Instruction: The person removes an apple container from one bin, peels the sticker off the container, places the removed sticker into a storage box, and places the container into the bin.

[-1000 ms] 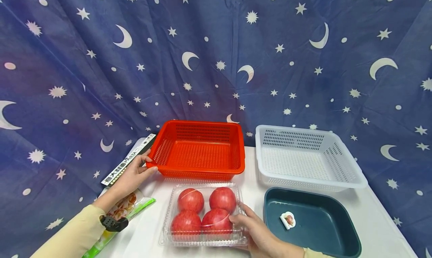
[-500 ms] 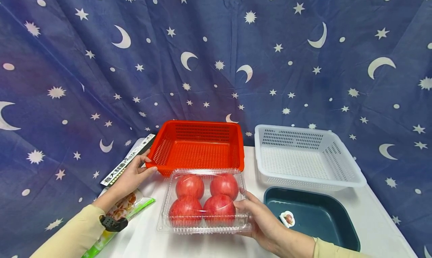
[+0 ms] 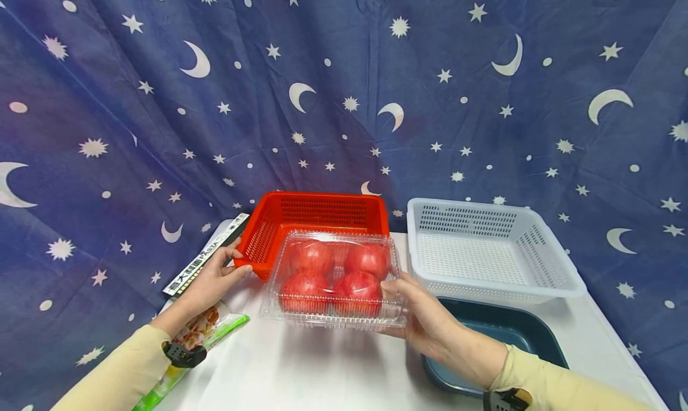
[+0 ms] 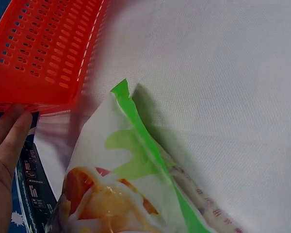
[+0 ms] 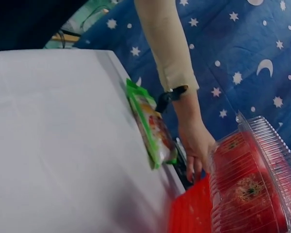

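Observation:
My right hand (image 3: 430, 315) holds a clear plastic clamshell box (image 3: 338, 321) by its right side, thumb on top. Several red apples (image 3: 305, 291) are inside it. The box hangs above the white cloth, overlapping the front of the red plastic basket (image 3: 258, 241) in the head view. My left hand (image 3: 206, 282) grips that basket at its front left corner, fingers on the left side and thumb at the front. In the left wrist view, fingertips (image 4: 20, 119) meet the basket's rim. Seen from the right wrist, the apples (image 5: 247, 191) show through the box's ridged wall.
A white perforated basket (image 3: 473, 273) stands at the back right. In front of it is a dark blue tray (image 3: 516, 327), partly hidden by my right arm. Under my left forearm lies a green-edged food bag (image 3: 199, 333), beside a black-and-white pasta box (image 3: 206, 252).
My right hand has raised the clamshell box of apples off the cloth and moved it forward over the red basket's front edge. My left hand stays at the basket corner.

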`<state>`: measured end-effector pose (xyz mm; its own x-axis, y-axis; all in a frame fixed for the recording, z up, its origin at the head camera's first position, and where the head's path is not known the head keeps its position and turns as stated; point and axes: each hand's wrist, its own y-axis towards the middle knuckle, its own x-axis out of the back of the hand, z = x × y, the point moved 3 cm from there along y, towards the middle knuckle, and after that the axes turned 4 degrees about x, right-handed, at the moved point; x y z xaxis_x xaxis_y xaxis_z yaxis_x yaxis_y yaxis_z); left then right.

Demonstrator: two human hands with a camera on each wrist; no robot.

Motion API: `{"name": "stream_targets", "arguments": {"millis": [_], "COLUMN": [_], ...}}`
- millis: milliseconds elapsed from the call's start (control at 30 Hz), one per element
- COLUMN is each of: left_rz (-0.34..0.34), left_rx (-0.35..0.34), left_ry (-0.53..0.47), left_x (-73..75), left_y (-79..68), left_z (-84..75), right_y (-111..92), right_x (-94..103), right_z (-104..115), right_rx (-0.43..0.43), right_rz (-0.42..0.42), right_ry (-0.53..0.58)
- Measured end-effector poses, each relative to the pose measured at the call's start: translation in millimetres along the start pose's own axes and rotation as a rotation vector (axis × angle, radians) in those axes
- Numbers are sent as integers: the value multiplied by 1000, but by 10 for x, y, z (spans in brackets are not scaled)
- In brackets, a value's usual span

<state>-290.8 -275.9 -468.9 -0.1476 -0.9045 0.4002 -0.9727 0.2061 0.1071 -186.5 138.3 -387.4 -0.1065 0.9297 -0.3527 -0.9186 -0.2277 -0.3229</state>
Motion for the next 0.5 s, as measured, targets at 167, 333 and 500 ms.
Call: {"name": "stream_targets", "arguments": {"millis": [167,333,500], "left_rz": [0,0,-5], "left_rx": [3,3,15], "left_ry": [-11,-26,-19], "left_x": [1,2,4], "left_y": [-4,-16,-24], "left_z": [-1,-13,-21], "right_y": [143,315,474], "right_x": [11,19,46], "right_z": [110,197,262], "right_rx": [32,57,61], "right_rz": [-10,-17,-38], "right_ry": [14,21,38]}}
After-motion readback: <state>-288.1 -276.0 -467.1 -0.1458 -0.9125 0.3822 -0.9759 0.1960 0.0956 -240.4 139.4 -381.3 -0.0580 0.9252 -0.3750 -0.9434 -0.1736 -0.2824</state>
